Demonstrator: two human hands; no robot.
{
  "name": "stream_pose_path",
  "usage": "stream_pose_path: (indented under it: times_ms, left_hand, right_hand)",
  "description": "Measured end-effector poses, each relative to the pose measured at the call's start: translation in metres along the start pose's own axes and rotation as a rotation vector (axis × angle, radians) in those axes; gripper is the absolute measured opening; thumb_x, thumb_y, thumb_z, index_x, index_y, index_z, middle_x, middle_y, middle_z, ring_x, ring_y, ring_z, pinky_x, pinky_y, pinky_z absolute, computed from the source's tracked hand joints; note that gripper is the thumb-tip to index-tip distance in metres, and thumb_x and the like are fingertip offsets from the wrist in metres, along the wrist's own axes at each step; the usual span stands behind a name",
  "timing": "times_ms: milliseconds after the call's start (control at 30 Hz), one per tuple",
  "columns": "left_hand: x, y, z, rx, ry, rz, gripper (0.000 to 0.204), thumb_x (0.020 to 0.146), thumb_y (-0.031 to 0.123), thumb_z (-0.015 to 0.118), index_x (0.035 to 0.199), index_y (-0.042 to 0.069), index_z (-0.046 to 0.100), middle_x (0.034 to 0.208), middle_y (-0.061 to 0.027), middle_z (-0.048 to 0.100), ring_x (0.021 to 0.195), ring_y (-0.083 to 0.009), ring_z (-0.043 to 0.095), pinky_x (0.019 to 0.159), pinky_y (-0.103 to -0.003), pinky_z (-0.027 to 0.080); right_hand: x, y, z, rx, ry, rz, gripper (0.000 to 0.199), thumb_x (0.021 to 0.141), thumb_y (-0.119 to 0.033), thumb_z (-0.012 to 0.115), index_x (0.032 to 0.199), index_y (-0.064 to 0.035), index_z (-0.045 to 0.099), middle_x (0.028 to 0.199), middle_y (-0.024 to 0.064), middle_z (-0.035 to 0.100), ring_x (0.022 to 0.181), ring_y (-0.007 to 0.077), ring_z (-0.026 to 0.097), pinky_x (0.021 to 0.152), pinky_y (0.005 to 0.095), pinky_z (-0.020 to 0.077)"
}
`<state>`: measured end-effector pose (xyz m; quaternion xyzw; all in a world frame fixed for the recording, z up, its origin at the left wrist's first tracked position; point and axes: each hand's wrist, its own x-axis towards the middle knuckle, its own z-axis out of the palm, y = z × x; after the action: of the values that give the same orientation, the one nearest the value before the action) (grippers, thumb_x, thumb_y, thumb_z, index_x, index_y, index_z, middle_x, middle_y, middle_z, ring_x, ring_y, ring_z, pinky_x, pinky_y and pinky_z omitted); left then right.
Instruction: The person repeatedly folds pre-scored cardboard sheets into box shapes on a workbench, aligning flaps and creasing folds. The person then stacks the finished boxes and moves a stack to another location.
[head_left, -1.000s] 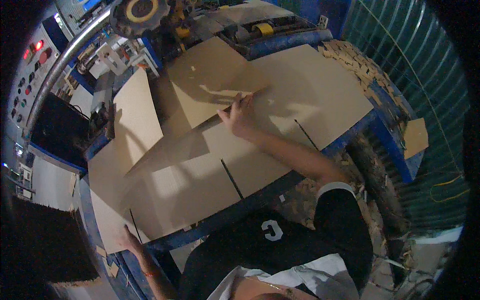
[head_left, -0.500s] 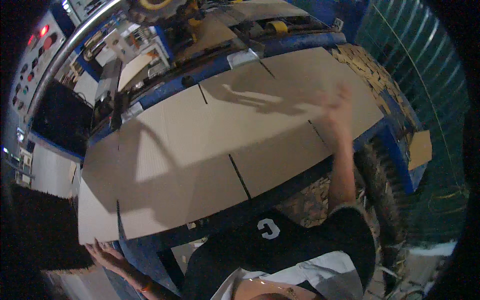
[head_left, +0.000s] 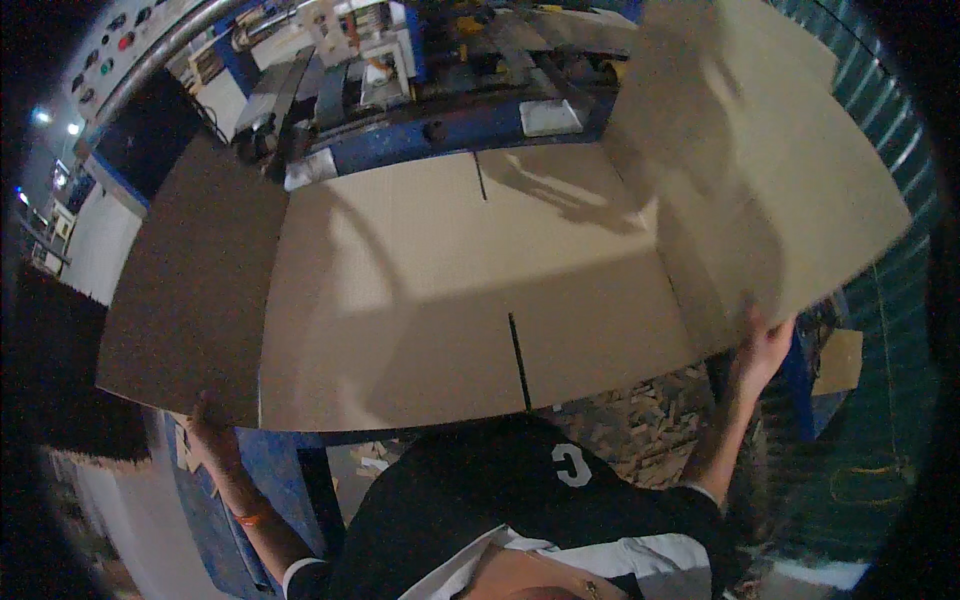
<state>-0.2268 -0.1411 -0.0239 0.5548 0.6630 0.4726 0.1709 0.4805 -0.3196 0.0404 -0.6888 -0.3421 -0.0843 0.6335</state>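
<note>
A large brown cardboard sheet (head_left: 440, 270) with dark slots lies across the blue machine bed in front of me. Both of its end panels are bent upward along their creases, the right one standing higher and wider. My left hand (head_left: 208, 440) grips the near edge of the left panel, thumb on the upper face and fingers hidden beneath. My right hand (head_left: 765, 350) holds the near edge of the right panel, with its thumb on the inner face.
Behind the sheet runs a blue machine beam (head_left: 440, 128) with metal rails. A control panel (head_left: 115, 55) with buttons stands at the far left, beside a curved metal pipe (head_left: 160, 55). Cardboard scraps (head_left: 640, 430) pile up below the sheet. Green corrugated wall (head_left: 880, 400) borders the right.
The right hand has come down from above the sheet to its near right edge. Both end panels, flat before, are now folded up. The sheet has shifted right.
</note>
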Motion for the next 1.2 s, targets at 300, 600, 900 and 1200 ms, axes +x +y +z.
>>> stream_pose_path:
  times_ms: [300,600,900,1200]
  left_hand:
    - [-0.069,0.108,0.100,0.180,-0.492,0.668,0.052,0.068,0.003,0.064,0.120,0.007,0.054,0.127,-0.0164,0.049,0.122,-0.0299,0.042,0.102,-0.041,0.031]
    - [-0.070,0.128,0.115,0.562,-0.730,0.832,0.060,0.067,0.015,0.064,0.126,0.015,0.049,0.136,-0.0114,0.039,0.128,-0.0306,0.034,0.106,-0.050,0.023]
    - [0.004,0.130,0.143,0.392,-0.531,0.946,0.049,0.078,0.005,0.047,0.127,0.010,0.048,0.133,-0.0125,0.043,0.124,-0.0297,0.039,0.105,-0.046,0.027]
    - [0.091,0.123,0.231,0.197,-0.315,0.920,0.053,0.079,0.010,0.052,0.130,0.009,0.042,0.133,-0.0136,0.041,0.124,-0.0290,0.039,0.105,-0.041,0.029]
  right_hand:
    - [-0.106,-0.010,0.063,-0.385,-1.082,-0.935,0.036,0.069,-0.016,0.068,0.105,-0.0153,0.062,0.121,0.0057,0.054,0.113,0.0311,0.049,0.094,0.0459,0.0396]
    - [-0.098,0.000,0.077,-0.368,-1.026,-1.050,0.041,0.070,-0.029,0.070,0.109,-0.0193,0.060,0.122,0.0036,0.054,0.114,0.0278,0.048,0.093,0.0433,0.0407]
    - [-0.026,0.001,0.160,-0.328,-0.751,-1.386,0.032,0.077,-0.029,0.065,0.106,-0.0177,0.060,0.114,0.0039,0.058,0.107,0.0239,0.054,0.087,0.0360,0.0469]
    - [0.022,0.029,0.272,-0.349,-0.861,-1.378,0.028,0.079,-0.027,0.063,0.103,-0.0125,0.061,0.108,0.0053,0.060,0.101,0.0226,0.057,0.079,0.0341,0.0499]
